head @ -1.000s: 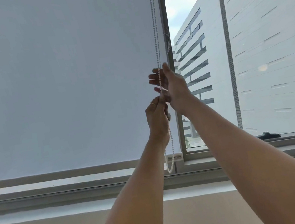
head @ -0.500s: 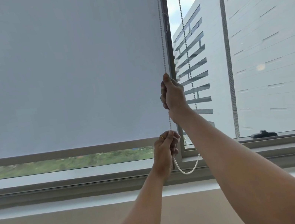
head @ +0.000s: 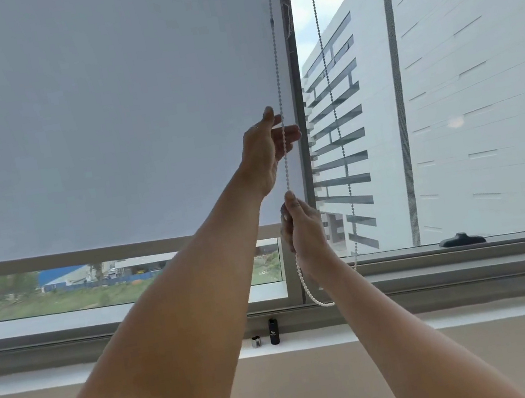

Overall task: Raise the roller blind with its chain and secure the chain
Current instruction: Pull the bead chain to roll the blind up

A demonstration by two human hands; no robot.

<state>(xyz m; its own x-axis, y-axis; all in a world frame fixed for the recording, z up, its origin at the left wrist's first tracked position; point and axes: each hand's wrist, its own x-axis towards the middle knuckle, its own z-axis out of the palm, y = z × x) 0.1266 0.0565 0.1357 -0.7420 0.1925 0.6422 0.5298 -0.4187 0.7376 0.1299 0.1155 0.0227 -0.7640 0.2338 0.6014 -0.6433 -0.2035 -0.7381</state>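
A pale grey roller blind (head: 101, 114) covers most of the left window pane; its bottom bar (head: 56, 259) hangs a little above the sill, leaving a strip of view below. A white bead chain (head: 275, 57) runs down the blind's right edge, and its other strand (head: 331, 100) hangs in front of the right pane. The loop's bottom (head: 320, 302) swings near the sill. My right hand (head: 303, 230) is closed around the left strand. Above it, my left hand (head: 266, 149) has its fingers spread, with the strand passing between them.
A vertical window frame post (head: 298, 88) stands just right of the chain. On the white sill sit a small black cylinder (head: 274, 331) and a small metal object (head: 256, 341). A black window handle (head: 461, 239) lies on the right frame. A white building fills the right pane.
The blind's bottom bar has risen, showing more outdoors. My right hand pulled the chain down while my left hand let go low and moved up above it, fingers apart.
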